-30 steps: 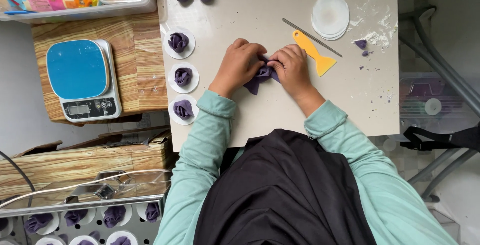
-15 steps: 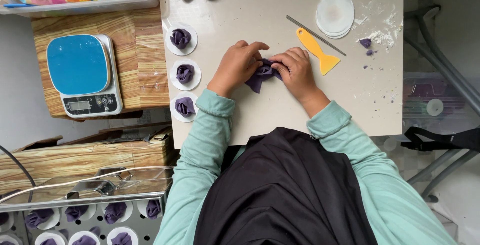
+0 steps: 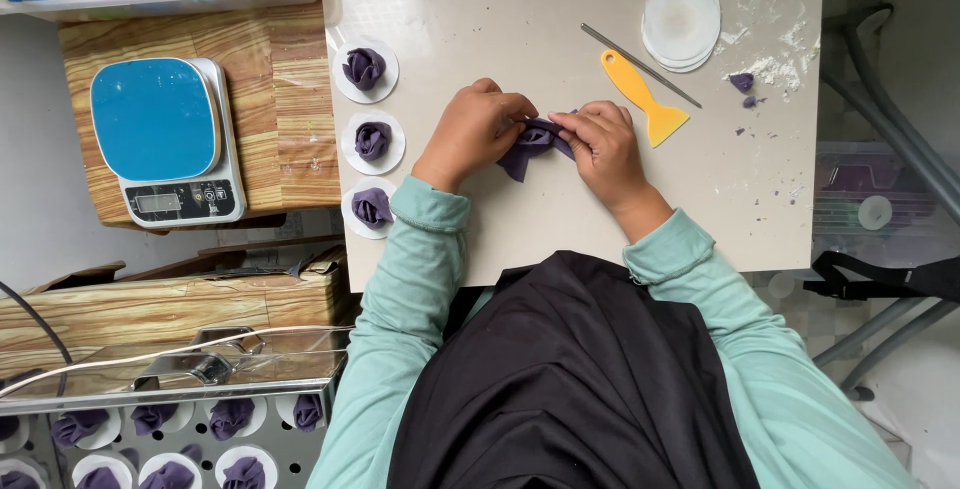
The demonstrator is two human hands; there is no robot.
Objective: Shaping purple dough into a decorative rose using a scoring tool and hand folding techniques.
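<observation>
Both hands' grip pinches the purple dough piece (image 3: 528, 143) mid-table, yellow scraper (image 3: 642, 95) near, right.

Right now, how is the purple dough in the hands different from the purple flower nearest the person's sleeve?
The dough in the hands is a loose, floppy strip, unfinished; the nearest dough flower is rolled into a tight rose shape. The dough is pinched between the left hand and right hand, while the flower sits alone on a white paper round, untouched. The strip spreads wider; the flower is compact. Both are the same dark purple.
</observation>
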